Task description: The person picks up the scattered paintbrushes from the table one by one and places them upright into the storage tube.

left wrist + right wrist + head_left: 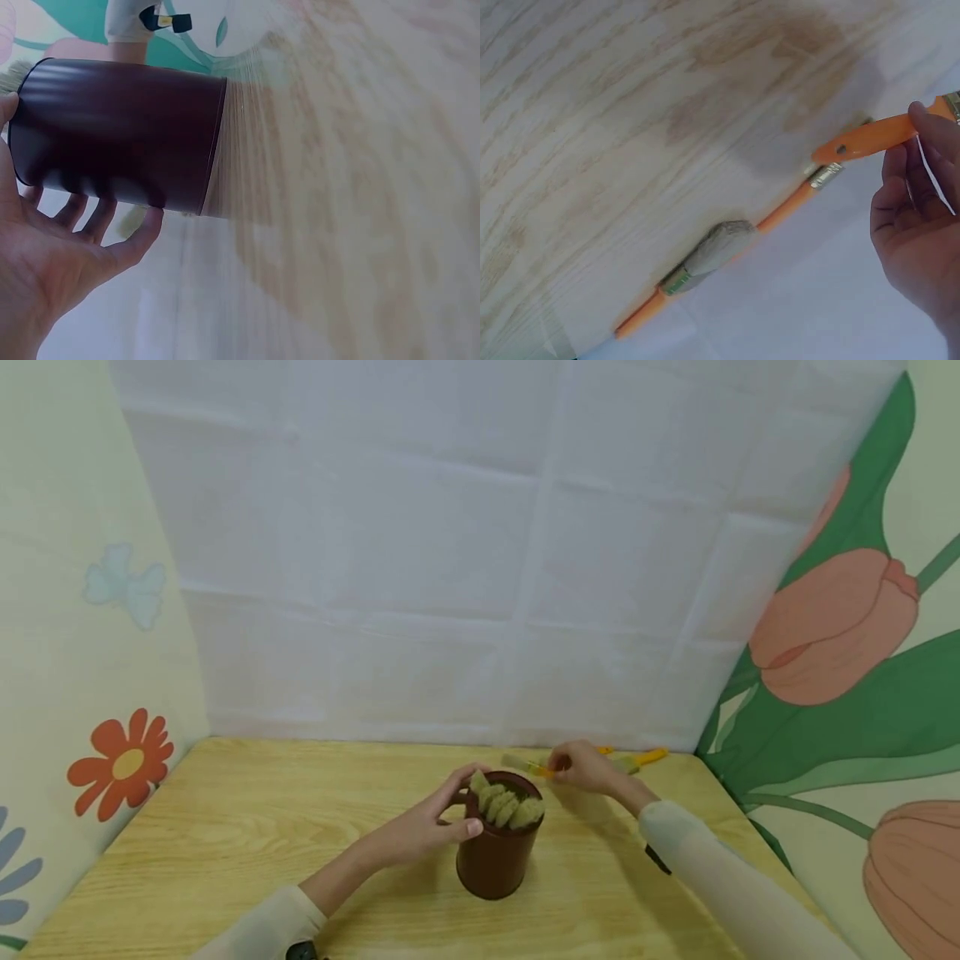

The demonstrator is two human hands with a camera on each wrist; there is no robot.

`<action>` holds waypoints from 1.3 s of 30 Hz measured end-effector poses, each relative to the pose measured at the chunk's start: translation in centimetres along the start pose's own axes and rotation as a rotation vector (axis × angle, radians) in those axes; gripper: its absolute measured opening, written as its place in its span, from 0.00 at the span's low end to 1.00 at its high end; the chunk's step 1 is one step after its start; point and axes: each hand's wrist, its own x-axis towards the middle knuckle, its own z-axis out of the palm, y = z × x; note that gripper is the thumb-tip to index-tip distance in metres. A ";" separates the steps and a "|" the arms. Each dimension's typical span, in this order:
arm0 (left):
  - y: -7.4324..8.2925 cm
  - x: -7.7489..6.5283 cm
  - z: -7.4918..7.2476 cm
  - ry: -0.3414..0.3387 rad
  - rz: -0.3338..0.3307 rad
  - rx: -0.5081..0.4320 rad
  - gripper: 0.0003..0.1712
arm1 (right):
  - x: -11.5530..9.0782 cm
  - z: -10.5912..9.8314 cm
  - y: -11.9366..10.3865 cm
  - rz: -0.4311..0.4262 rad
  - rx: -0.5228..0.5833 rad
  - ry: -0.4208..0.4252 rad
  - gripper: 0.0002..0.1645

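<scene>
A dark brown cylindrical container (491, 864) stands upright on the table, with several pale bristle heads (506, 806) poking above its rim. My left hand (427, 831) holds it from the left; in the left wrist view the curled fingers (142, 236) touch its side and the thumb lies near the rim. Behind and right of the container, my right hand (588, 768) pinches a paintbrush by its orange handle (877, 139), bristles (517, 763) pointing left in the head view. Beneath that handle in the right wrist view lie two more orange-handled paintbrushes, one nearer (641, 311), one farther (784, 210).
The loose paintbrushes lie along the back edge of the wood-grain table (300, 802), close to a creased white sheet (420, 552). Walls with painted flowers (836, 627) rise on both sides.
</scene>
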 end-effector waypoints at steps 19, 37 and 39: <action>0.8 0.4 -0.7 -0.044 -0.030 -0.020 0.39 | -2.9 -4.7 -9.3 -0.156 0.180 0.514 0.10; 0.3 -0.1 -0.5 -0.029 -0.041 -0.051 0.39 | -3.3 -1.6 -13.7 -0.228 0.518 0.389 0.06; 0.2 -0.2 -0.5 -0.026 -0.037 -0.050 0.39 | -3.2 -1.1 -13.6 -0.201 0.525 0.369 0.06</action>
